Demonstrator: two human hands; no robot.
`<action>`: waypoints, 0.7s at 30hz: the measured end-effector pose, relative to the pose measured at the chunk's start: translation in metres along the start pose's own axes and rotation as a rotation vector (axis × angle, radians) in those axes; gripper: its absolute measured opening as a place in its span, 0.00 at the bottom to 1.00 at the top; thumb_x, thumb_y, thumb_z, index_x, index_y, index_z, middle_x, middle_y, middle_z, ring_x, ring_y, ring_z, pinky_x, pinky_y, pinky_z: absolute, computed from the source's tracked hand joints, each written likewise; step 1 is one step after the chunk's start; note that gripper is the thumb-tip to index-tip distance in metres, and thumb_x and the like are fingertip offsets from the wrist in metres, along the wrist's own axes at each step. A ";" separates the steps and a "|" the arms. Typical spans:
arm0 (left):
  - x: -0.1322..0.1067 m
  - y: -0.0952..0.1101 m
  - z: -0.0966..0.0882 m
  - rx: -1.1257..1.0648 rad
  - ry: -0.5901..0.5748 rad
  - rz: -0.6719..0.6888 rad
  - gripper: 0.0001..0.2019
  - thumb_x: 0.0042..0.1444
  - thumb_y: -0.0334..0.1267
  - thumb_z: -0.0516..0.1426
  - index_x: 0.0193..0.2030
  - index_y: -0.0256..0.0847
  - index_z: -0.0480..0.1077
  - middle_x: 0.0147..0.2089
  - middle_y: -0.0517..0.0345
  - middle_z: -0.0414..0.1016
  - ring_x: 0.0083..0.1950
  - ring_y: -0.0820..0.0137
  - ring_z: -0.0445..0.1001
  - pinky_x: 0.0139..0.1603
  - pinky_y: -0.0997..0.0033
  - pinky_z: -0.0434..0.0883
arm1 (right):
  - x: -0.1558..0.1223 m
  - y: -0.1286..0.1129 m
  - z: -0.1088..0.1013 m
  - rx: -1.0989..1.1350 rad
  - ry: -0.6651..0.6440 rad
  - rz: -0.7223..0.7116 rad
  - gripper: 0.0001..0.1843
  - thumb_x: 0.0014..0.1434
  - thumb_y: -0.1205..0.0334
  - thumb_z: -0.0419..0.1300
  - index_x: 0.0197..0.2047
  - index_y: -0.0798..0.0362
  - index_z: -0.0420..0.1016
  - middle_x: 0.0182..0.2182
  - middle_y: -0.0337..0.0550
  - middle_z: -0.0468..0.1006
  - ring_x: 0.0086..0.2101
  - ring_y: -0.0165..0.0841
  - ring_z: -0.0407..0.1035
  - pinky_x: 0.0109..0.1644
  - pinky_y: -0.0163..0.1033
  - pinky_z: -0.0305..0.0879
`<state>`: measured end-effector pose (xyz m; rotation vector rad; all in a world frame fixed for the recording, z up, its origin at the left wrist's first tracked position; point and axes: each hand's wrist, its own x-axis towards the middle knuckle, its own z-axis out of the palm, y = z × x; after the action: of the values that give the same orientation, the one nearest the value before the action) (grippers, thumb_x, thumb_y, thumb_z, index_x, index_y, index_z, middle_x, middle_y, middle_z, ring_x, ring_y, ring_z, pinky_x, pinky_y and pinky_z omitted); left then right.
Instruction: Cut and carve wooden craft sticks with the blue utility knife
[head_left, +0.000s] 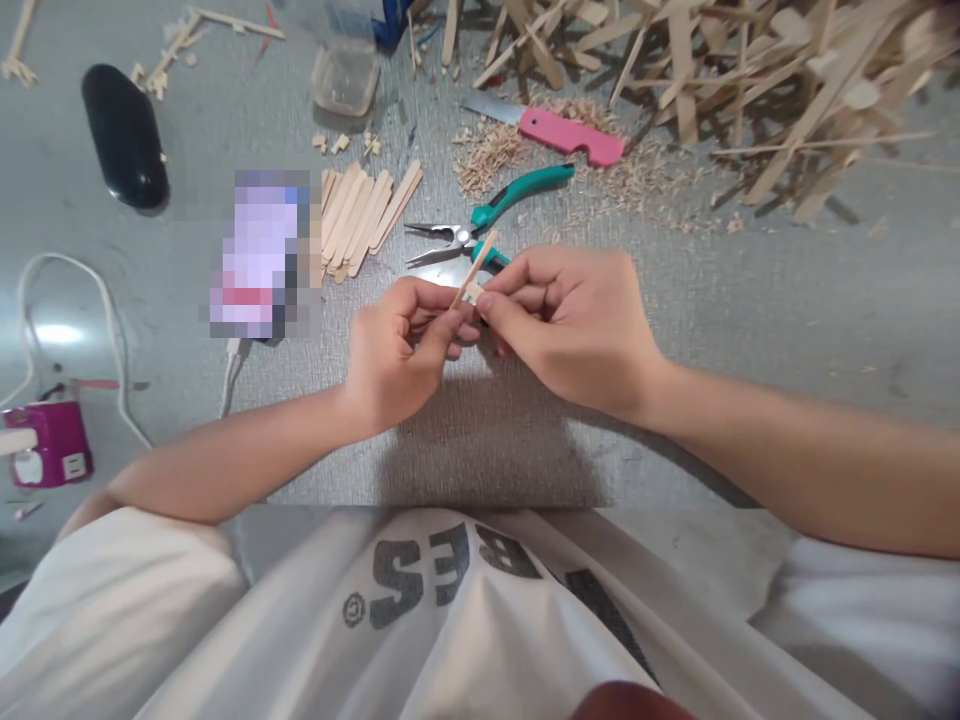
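My left hand (409,345) pinches the lower end of a thin wooden craft stick (480,258), which slants up to the right. Between the thumb and forefinger of my right hand (570,320) is a small pale wooden piece (473,291), its end touching or very close to the stick. Just beyond both hands lie pliers (463,237) with green handles and spread jaws; one handle is partly hidden behind my right hand. A fanned row of craft sticks (360,220) rests to the left of the pliers.
A pink-handled knife (571,135) lies among wood shavings (491,155), blade out. Piled sticks (787,100) fill the far right. At left are a blurred phone (259,255) on a white cable (124,370), a black case (124,135) and a purple adapter (56,445). A clear container (345,78) stands behind.
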<state>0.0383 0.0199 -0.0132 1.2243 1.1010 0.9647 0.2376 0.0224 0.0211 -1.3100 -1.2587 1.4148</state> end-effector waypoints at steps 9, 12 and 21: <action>-0.006 0.002 0.000 -0.015 -0.043 0.059 0.04 0.71 0.36 0.69 0.46 0.42 0.79 0.34 0.59 0.90 0.30 0.73 0.87 0.28 0.79 0.80 | -0.002 -0.009 0.000 0.027 -0.038 -0.033 0.18 0.71 0.64 0.78 0.31 0.46 0.80 0.21 0.33 0.78 0.20 0.27 0.66 0.24 0.39 0.59; -0.009 -0.002 -0.005 0.076 -0.100 0.130 0.04 0.73 0.38 0.67 0.46 0.42 0.79 0.34 0.59 0.89 0.29 0.73 0.86 0.28 0.77 0.78 | 0.010 -0.017 -0.018 -0.078 -0.207 0.054 0.18 0.71 0.71 0.72 0.29 0.47 0.80 0.18 0.30 0.76 0.17 0.24 0.58 0.21 0.37 0.49; -0.005 0.005 -0.004 0.050 -0.105 0.184 0.06 0.74 0.38 0.68 0.44 0.43 0.77 0.31 0.61 0.88 0.27 0.73 0.85 0.29 0.77 0.78 | -0.009 -0.012 0.005 0.103 -0.012 0.000 0.18 0.71 0.69 0.74 0.31 0.46 0.77 0.23 0.32 0.81 0.19 0.26 0.64 0.23 0.38 0.60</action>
<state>0.0338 0.0160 -0.0078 1.4202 0.9472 1.0035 0.2326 0.0155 0.0347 -1.2335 -1.1774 1.4704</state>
